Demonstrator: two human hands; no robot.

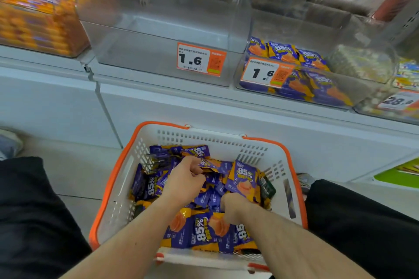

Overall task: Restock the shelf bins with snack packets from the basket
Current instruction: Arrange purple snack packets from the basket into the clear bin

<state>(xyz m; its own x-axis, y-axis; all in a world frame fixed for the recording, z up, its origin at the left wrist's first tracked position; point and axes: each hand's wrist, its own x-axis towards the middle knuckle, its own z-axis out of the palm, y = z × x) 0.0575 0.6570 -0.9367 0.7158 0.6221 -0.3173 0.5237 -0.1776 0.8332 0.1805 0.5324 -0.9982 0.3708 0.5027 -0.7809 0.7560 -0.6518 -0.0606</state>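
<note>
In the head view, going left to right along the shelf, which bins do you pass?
Bin of orange packs → empty clear bin with a 1.6 price tag → bin of purple 85% snack packets → clear bin of pale snacks.

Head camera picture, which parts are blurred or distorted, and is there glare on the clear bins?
Head view: the orange boxes at upper left are smeared by motion blur; the white plastic basket with orange rim and its purple and yellow snack packets read sharply; shelf edges bow from the wide-angle lens; the empty clear plastic bin shows soft hazy reflections, no harsh glare.
</note>
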